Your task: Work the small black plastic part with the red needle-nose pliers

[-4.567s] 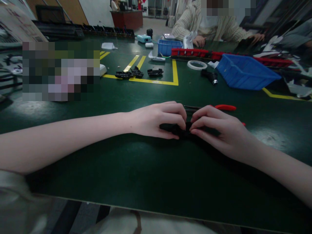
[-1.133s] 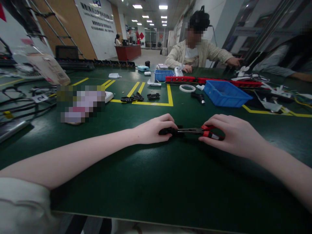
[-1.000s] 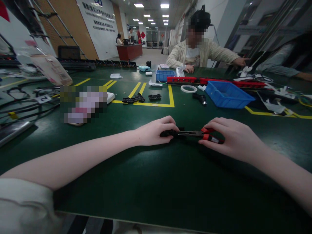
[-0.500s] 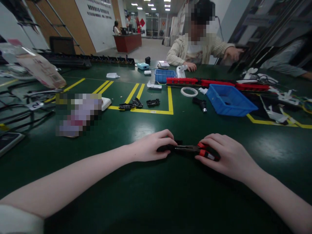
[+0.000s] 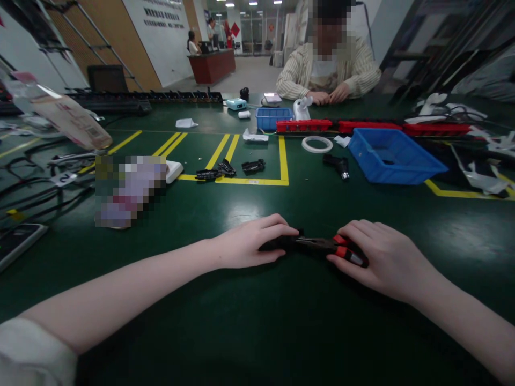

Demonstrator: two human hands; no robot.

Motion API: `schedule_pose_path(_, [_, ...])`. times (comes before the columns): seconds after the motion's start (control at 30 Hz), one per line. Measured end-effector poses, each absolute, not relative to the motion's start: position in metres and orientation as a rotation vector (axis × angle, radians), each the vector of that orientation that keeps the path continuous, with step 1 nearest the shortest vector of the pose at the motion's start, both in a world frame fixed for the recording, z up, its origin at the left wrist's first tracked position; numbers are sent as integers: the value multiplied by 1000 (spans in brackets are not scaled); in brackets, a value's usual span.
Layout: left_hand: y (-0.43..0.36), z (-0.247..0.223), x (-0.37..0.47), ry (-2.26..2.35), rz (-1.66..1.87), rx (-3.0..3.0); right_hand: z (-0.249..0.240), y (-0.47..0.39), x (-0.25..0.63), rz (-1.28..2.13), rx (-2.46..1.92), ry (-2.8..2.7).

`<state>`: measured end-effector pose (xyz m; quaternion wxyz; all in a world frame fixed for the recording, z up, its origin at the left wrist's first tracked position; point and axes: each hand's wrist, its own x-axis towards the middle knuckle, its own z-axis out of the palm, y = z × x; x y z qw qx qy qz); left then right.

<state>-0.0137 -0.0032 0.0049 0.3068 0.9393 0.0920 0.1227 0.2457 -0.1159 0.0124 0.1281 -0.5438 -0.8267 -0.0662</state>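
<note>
My right hand [image 5: 376, 257] is closed round the red and black handles of a pair of long-nose pliers [image 5: 319, 244]. The pliers' jaws point left, and their tips meet a small black part [image 5: 277, 243]. My left hand [image 5: 259, 241] grips that part from the left, with its fingers over the top and its thumb along the near side. Much of the black part is hidden under the fingers, so its exact kind does not show. Both hands rest low over the green table [image 5: 241, 332].
Several black plastic pieces [image 5: 253, 166] lie inside yellow tape lines. Farther right are a tape roll [image 5: 317, 143], a black torch-like tool [image 5: 337, 165] and a blue bin [image 5: 396, 161]. A phone [image 5: 131, 193], cables and a bottle [image 5: 68, 115] occupy the left. A person [image 5: 328, 69] sits opposite.
The pliers and my right hand have shifted slightly right in view; my left hand keeps its grip. The person opposite has lowered a raised arm and brought both hands together on the table.
</note>
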Motion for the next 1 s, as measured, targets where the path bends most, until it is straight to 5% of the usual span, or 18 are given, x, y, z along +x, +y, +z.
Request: schedule_pose_path(1.0, [-6, 3, -14, 179, 555, 2865, -8, -105, 251, -149, -1618, -2348])
